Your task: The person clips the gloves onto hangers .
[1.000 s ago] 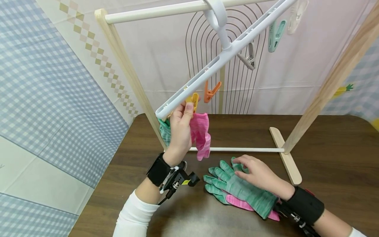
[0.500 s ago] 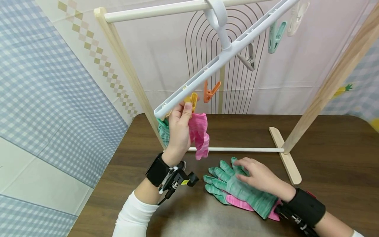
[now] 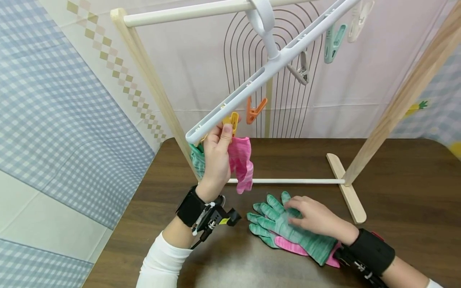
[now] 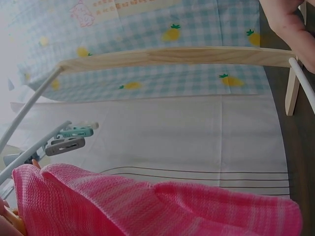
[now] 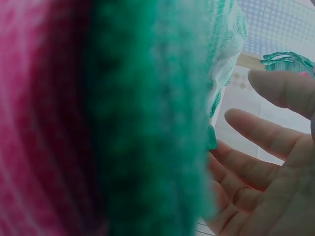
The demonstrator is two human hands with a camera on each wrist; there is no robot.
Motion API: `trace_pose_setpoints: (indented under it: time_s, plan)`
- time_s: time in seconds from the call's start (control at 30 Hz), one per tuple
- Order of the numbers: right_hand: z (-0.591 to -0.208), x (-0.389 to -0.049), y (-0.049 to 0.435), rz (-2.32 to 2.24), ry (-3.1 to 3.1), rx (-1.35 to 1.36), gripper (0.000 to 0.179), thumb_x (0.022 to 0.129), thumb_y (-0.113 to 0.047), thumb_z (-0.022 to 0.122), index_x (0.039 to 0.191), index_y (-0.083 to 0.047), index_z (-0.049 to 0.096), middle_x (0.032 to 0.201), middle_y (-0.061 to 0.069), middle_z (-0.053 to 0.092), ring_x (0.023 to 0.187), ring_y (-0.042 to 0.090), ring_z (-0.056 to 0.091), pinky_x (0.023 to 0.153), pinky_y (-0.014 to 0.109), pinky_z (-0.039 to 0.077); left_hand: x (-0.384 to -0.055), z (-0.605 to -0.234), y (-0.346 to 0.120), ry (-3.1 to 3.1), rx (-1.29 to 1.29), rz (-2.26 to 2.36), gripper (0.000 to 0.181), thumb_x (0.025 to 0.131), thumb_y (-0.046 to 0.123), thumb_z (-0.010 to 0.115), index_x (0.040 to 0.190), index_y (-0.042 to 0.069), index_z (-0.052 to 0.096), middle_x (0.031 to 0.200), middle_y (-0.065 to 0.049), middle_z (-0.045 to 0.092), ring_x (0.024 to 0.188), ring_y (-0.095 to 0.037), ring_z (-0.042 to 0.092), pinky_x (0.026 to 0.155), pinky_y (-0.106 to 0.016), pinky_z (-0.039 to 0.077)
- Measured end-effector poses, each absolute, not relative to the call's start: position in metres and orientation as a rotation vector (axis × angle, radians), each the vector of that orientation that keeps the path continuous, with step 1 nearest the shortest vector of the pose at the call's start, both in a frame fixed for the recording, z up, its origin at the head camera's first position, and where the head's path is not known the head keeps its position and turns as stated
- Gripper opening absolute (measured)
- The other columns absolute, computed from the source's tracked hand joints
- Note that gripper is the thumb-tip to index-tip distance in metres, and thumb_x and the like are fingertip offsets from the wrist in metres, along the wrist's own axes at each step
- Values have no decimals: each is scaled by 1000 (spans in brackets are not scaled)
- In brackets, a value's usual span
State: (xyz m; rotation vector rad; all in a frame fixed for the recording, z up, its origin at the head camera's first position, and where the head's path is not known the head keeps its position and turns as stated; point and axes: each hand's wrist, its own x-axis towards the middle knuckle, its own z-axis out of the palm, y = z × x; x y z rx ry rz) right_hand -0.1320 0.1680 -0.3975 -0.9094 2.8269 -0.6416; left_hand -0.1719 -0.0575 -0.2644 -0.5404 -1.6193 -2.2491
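Up at the low end of the white hanger (image 3: 248, 86), my left hand (image 3: 217, 156) pinches a yellow clothespin (image 3: 234, 121). A pink knitted piece (image 3: 242, 164), which looks like a glove, hangs below that clothespin and fills the lower part of the left wrist view. Behind the left hand a green knitted piece (image 3: 197, 158) hangs partly hidden. My right hand (image 3: 313, 214) lies over the green gloves (image 3: 288, 226) on the table, its fingers loosely bent and holding nothing. Whether its fingertips touch the fabric is unclear. Pink fabric (image 3: 291, 246) shows under the green gloves.
The hanger hooks over the top bar (image 3: 187, 13) of a wooden stand, whose right post (image 3: 389, 104) rises from a wooden foot (image 3: 347, 192). Orange (image 3: 255, 111), grey (image 3: 301, 70), teal (image 3: 333, 43) and pale (image 3: 360, 22) clothespins hang along it. A wire rack stands behind.
The view has shifted very slightly. My left hand keeps its pinch on the yellow clothespin, and the right hand has sunk a little over the green gloves.
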Motion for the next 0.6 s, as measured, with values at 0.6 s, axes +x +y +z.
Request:
trace_pose_setpoints:
  time_s: [0.6]
  plan:
    - [-398, -133, 170, -552, 2712, -941, 34, 76, -24, 67, 105, -8, 61, 106, 8, 58, 101, 31, 54, 79, 45, 44, -173, -267, -56, -1588, -542, -2219, 34, 94, 11, 38, 125, -4, 39, 122, -18, 50, 110, -16, 46, 96, -30, 31]
